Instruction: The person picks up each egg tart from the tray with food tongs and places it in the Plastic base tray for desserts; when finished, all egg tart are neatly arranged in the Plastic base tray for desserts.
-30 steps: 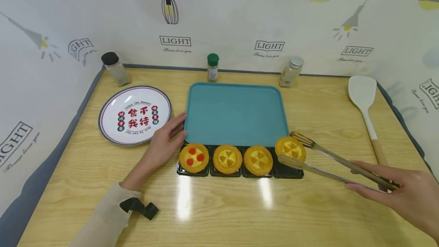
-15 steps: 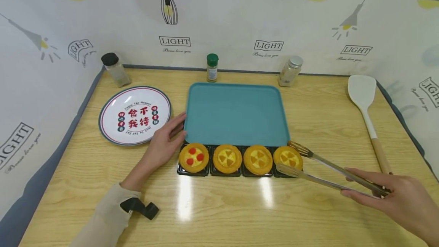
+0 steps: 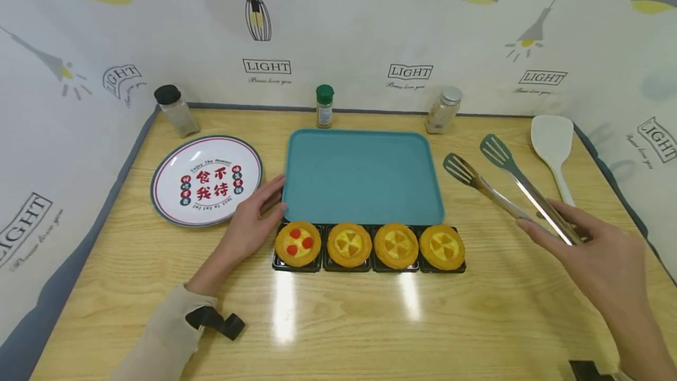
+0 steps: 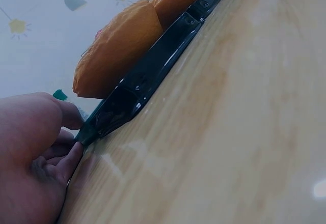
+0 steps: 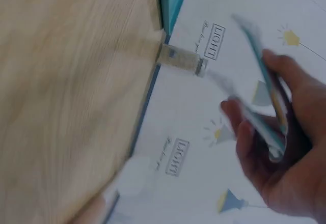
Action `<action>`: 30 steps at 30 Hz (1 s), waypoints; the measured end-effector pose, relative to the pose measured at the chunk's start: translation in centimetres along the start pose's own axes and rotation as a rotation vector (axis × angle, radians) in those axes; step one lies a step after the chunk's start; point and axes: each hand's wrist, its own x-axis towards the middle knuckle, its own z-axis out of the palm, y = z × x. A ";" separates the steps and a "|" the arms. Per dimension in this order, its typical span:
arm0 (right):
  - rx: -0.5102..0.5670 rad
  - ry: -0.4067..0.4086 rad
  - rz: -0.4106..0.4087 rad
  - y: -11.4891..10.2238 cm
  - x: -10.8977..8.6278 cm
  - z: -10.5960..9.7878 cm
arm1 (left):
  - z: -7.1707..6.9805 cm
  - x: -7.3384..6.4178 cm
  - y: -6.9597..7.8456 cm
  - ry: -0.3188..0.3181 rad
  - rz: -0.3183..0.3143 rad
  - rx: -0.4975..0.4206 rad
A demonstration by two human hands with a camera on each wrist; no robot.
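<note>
In the head view my left hand (image 3: 254, 216) grips the left edge of the blue-green tray (image 3: 365, 175) near its front corner; the left wrist view has thumb and fingers meeting at that edge. My right hand (image 3: 603, 257) holds slotted serving tongs (image 3: 508, 184) to the right of the tray, tips spread and nothing between them. Along the tray's front edge, several egg tarts sit in black plastic holders. The leftmost tart (image 3: 297, 244) has red toppings; the rightmost tart (image 3: 442, 246) has orange wedges and lies in its holder (image 3: 459, 267).
A white plate (image 3: 164, 187) with red lettering lies left of the tray. Three seasoning jars, black-capped (image 3: 177, 110), green-capped (image 3: 325, 106) and silver-capped (image 3: 443, 110), line the back wall. A white turner (image 3: 552, 140) lies at the right, partly behind my right hand.
The rightmost tart was lowered into its holder and let go from the tongs. My right hand then moved the tongs up and right, tips spread. My left hand stays at the tray.
</note>
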 end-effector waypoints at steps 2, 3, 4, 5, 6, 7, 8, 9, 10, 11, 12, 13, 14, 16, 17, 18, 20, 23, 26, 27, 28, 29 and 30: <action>-0.062 -0.016 0.037 0.1 1.2 1.3 | 0.3 -0.1 -0.2 -0.003 -0.004 -0.012; -0.098 -0.031 0.047 0.3 1.7 1.9 | 0.4 -0.1 -0.3 -0.006 -0.006 -0.016; -0.128 -0.045 0.053 0.5 2.1 2.5 | 0.6 -0.1 -0.4 -0.010 -0.007 -0.017; -0.151 -0.055 0.060 0.8 2.4 3.1 | 0.7 -0.1 -0.4 -0.014 -0.010 -0.017; -0.170 -0.063 0.066 1.1 2.7 3.6 | 0.9 -0.1 -0.4 -0.019 -0.012 -0.016; -0.177 -0.070 0.077 1.3 2.8 4.0 | 1.1 -0.1 -0.5 -0.024 -0.011 -0.013; -0.180 -0.079 0.088 1.6 2.9 4.2 | 1.2 -0.1 -0.6 -0.028 -0.010 -0.009; -0.185 -0.089 0.101 1.9 3.0 4.5 | 1.3 0.0 -0.5 -0.031 -0.010 -0.004; -0.188 -0.097 0.112 2.1 3.0 4.6 | 1.4 0.0 -0.5 -0.031 -0.008 0.002; -0.190 -0.099 0.116 2.2 3.1 4.8 | 1.4 0.1 -0.5 -0.032 -0.007 0.010; -0.187 -0.099 0.116 2.3 3.1 4.9 | 1.4 0.1 -0.4 -0.032 -0.004 0.015; -0.183 -0.091 0.114 2.5 3.1 5.0 | 1.4 0.2 -0.4 -0.031 0.001 0.018; -0.181 -0.084 0.110 2.5 3.1 5.1 | 1.4 0.2 -0.3 -0.030 0.003 0.022; -0.173 -0.071 0.103 2.7 3.2 5.2 | 1.4 0.2 -0.1 -0.029 0.005 0.024; -0.170 -0.061 0.098 2.8 3.2 5.3 | 1.3 0.3 0.0 -0.028 0.005 0.025; -0.165 -0.055 0.096 2.9 3.3 5.4 | 1.3 0.3 0.2 -0.028 0.005 0.026; -0.151 -0.055 0.096 3.0 3.5 5.6 | 1.2 0.3 0.6 -0.028 0.001 0.027; -0.101 -0.086 0.101 3.2 3.8 6.0 | 0.8 0.1 1.7 -0.025 -0.006 0.012; -0.015 -0.137 0.102 3.1 4.2 6.8 | 0.3 -0.3 3.1 -0.015 -0.015 0.000; 0.012 -0.147 0.102 3.1 4.2 7.0 | 0.1 -0.4 3.5 -0.013 -0.017 0.003; 0.033 -0.158 0.104 3.0 4.3 7.3 | 0.0 -0.4 3.9 -0.011 -0.019 0.008; 0.051 -0.161 0.100 3.0 4.4 7.5 | -0.1 -0.5 4.1 -0.009 -0.021 0.011; 0.060 -0.168 0.101 3.0 4.5 7.6 | -0.2 -0.5 4.1 -0.010 -0.022 0.014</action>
